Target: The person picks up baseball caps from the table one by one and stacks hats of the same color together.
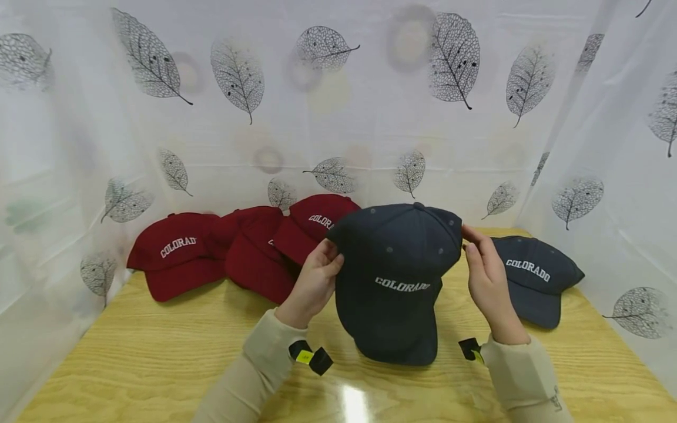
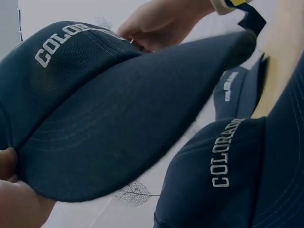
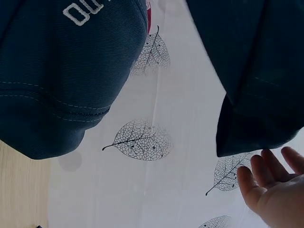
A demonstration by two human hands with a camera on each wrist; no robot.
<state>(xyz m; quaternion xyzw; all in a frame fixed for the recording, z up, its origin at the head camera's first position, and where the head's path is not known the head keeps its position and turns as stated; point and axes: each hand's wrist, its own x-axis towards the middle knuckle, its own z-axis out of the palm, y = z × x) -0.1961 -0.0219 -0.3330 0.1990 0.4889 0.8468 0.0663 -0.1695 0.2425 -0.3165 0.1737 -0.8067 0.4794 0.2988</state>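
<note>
A navy baseball cap is raised above the table, crown upward; its curved brim fills the middle of the left wrist view. My left hand grips the cap's left edge between thumb and fingers. On the opposite edge, my right hand pinches with fingertips and thumb, though the contact is partly hidden. In the left wrist view, a second navy cap stands close by at lower right. Overlap in the head view blurs which cap the white COLORADO lettering belongs to.
Several maroon caps lie along the back left of the wooden table, partly overlapping. Another navy cap lies on the right, just beyond my right hand. A leaf-print curtain hangs behind and at both sides.
</note>
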